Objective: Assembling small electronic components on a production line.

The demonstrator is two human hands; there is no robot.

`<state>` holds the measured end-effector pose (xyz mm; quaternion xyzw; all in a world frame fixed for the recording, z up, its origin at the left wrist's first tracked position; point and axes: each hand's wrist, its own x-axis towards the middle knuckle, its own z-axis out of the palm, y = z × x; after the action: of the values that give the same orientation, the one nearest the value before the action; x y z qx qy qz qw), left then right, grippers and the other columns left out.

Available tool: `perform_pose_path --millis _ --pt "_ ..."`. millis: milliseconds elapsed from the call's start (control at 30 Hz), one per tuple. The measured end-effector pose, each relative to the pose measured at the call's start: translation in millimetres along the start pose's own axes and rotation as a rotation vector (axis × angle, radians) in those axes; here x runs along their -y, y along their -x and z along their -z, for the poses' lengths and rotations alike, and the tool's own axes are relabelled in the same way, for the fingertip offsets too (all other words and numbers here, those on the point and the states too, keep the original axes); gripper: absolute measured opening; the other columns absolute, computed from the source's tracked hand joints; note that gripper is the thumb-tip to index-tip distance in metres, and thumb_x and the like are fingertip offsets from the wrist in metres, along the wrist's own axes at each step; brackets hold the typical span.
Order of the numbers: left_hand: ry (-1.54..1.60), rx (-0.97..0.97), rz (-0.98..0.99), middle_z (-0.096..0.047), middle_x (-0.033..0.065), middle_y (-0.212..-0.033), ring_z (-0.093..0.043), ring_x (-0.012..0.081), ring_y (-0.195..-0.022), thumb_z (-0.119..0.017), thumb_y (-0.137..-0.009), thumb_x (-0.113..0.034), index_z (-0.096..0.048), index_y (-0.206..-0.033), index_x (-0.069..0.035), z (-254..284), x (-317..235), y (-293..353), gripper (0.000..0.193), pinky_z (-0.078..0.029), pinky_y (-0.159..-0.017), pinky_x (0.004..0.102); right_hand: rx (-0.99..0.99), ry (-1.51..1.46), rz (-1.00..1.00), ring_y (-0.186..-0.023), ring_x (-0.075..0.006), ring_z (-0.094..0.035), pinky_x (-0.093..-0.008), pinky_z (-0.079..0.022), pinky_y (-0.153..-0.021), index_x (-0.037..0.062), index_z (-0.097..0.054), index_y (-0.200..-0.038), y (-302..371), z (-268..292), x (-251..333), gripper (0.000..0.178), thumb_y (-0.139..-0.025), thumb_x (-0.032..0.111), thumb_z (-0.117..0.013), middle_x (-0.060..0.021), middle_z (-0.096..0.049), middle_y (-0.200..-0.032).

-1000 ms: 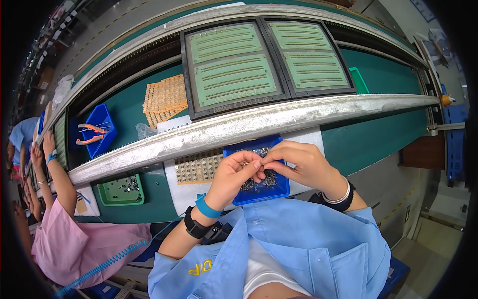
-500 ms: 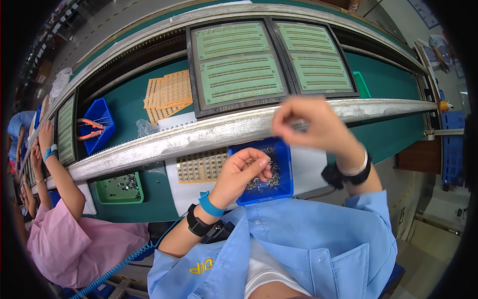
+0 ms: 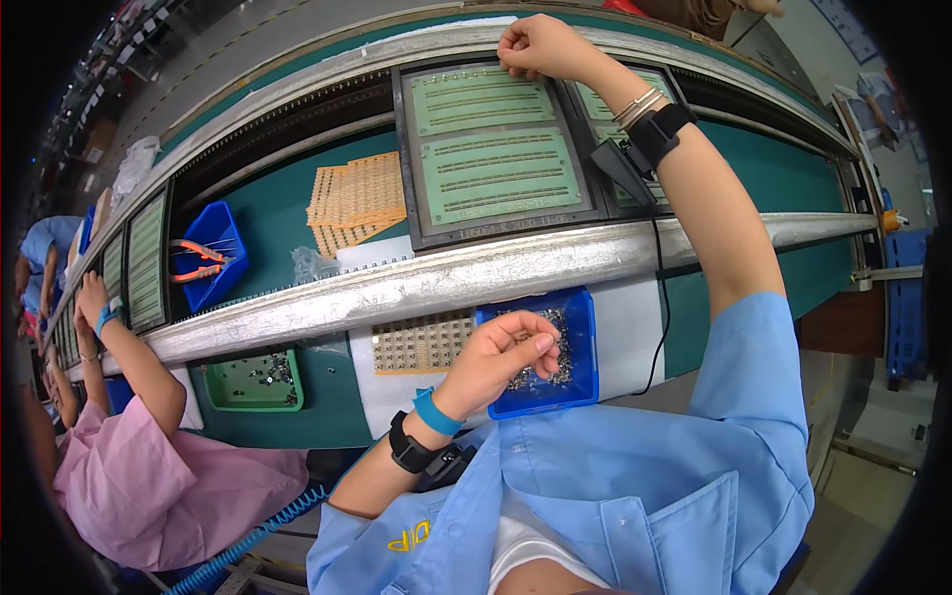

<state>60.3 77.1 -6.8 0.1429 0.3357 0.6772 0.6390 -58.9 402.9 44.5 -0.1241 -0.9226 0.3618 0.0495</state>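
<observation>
My left hand [image 3: 508,352] hovers over a blue tray [image 3: 581,349] of small dark metal parts, fingers pinched together; whether a part sits between them I cannot tell. My right hand [image 3: 540,46] reaches far forward, fingers closed at the top edge of a dark frame [image 3: 416,159] that holds pale green circuit panels [image 3: 493,171]. Whether it holds a small part is hidden. A tan perforated board [image 3: 421,341] lies on white padding just left of the blue tray.
A silver rail [image 3: 397,288] crosses between the trays and the green conveyor [image 3: 268,213]. Orange boards [image 3: 355,201], a blue bin with pliers [image 3: 206,260] and a green tray [image 3: 256,381] sit to the left. A person in pink [image 3: 149,476] works at my left.
My right hand left the blue tray, rose, and reached forward to the far top edge of the panel frame. My left hand stayed over the tray. The view shifted closer.
</observation>
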Motion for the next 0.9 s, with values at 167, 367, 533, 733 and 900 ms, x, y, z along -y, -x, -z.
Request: perform_pose_path --millis 167,367,533,733,900 --pt "0.004 0.033 0.015 -0.058 0.0050 -0.082 -0.058 0.0122 -0.074 -0.051 -0.089 -0.010 -0.054 -0.095 -0.002 2 -3 -1 0.010 -0.047 -0.065 0.0238 -0.076 0.300 0.264 -0.066 -0.0146 -0.054 -0.0272 -0.044 -0.062 0.0013 -0.058 -0.086 -2 -12 2 0.021 -0.083 0.022 -0.058 -0.0060 -0.059 -0.072" --pt "-0.011 0.050 0.013 -0.058 0.0052 -0.083 -0.058 0.0123 -0.075 -0.051 -0.089 -0.010 -0.054 -0.095 -0.002 4 -2 0 0.011 -0.048 -0.066 0.0240 -0.084 0.329 0.211 -0.064 -0.0181 -0.052 -0.0299 -0.043 -0.062 0.0012 -0.058 -0.088 4 -16 9 0.020 -0.085 0.021 -0.056 -0.0073 -0.055 -0.070" --pt "0.011 0.057 0.018 -0.058 0.0052 -0.083 -0.058 0.0125 -0.076 -0.051 -0.088 -0.010 -0.054 -0.095 -0.002 3 -3 -1 0.011 -0.048 -0.066 0.0242 -0.085 0.325 0.267 -0.065 -0.0200 -0.052 -0.0306 -0.043 -0.063 0.0012 -0.058 -0.088 5 -22 5 0.021 -0.085 0.021 -0.055 -0.0081 -0.055 -0.071" --pt "0.022 0.061 0.013 -0.058 0.0051 -0.082 -0.058 0.0129 -0.075 -0.052 -0.088 -0.010 -0.054 -0.095 -0.002 3 -3 -1 0.011 -0.047 -0.066 0.0247 -0.067 0.445 0.316 -0.066 -0.0222 -0.053 -0.0315 -0.044 -0.063 0.0032 -0.059 -0.090 -1 -16 2 0.018 -0.082 0.019 -0.058 -0.0079 -0.055 -0.071" --pt "0.100 0.032 0.003 -0.058 0.0053 -0.081 -0.057 0.0129 -0.072 -0.053 -0.088 -0.011 -0.055 -0.095 -0.002 3 -2 0 0.011 -0.047 -0.064 0.0245 -0.363 0.643 0.403 -0.067 -0.0206 -0.055 -0.0304 -0.045 -0.062 0.0049 -0.060 -0.090 32 -11 24 0.016 -0.079 0.018 -0.061 -0.0072 -0.057 -0.074"
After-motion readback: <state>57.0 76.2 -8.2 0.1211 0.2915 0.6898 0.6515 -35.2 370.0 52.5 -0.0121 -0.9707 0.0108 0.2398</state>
